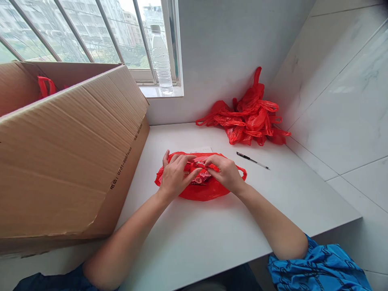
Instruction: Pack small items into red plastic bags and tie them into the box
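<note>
A red bag (200, 193) is held on the tabletop (194, 250), its folds gripped by the closed fingers (184, 161) of the left hand (175, 180) and the right hand (223, 173), with a patterned packet (200, 176) exposed between them. A cardboard box (60, 161) is placed left, and a pen (251, 160) right. Farther off, more red bags (245, 115) are heaped, and a plastic bottle (160, 60) is stood on the windowsill (160, 91).
</note>
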Available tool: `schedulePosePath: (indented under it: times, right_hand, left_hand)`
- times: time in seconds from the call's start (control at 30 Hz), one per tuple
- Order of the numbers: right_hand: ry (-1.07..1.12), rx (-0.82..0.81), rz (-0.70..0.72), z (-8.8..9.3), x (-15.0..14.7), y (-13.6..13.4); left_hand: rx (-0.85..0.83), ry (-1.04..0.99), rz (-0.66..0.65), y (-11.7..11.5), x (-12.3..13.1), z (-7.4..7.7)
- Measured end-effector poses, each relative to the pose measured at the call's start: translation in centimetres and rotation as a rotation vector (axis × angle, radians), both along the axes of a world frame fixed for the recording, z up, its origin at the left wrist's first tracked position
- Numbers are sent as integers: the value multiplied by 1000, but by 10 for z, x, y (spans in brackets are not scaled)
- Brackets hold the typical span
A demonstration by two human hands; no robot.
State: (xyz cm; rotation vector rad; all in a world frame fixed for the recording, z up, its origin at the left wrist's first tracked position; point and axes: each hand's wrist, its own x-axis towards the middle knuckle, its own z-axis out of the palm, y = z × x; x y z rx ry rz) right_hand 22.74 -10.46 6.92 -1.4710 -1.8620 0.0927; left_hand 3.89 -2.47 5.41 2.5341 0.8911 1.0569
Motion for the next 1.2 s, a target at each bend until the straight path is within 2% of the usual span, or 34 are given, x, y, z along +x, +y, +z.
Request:
schedulePosePath:
  times: [0.1, 0.27, 0.43, 0.53, 0.67, 0.87, 1.2]
  right_hand:
    - [40, 72, 41, -1, 1, 0]
    - [47, 96, 26, -2, 1, 1]
    - [221, -9, -84, 3, -4, -3]
    - [356, -119, -41, 5, -7, -4]
    - [542, -175, 53, 4, -7, -3]
    - [554, -185, 103, 3, -7, -2]
    - [659, -215, 140, -2, -5, 2]
  left_hand:
    - [-176, -23, -7, 0, -1, 3]
    - [-388, -105, -116, 0, -1, 5]
    - [-355, -119, -103, 0, 0, 3]
    - [-330, -111, -104, -1, 0, 2]
    - [-357, -130, -102, 0, 0, 3]
    - [-351, -180, -76, 3, -1, 4]
    - [-396, -237, -104, 6, -1, 3]
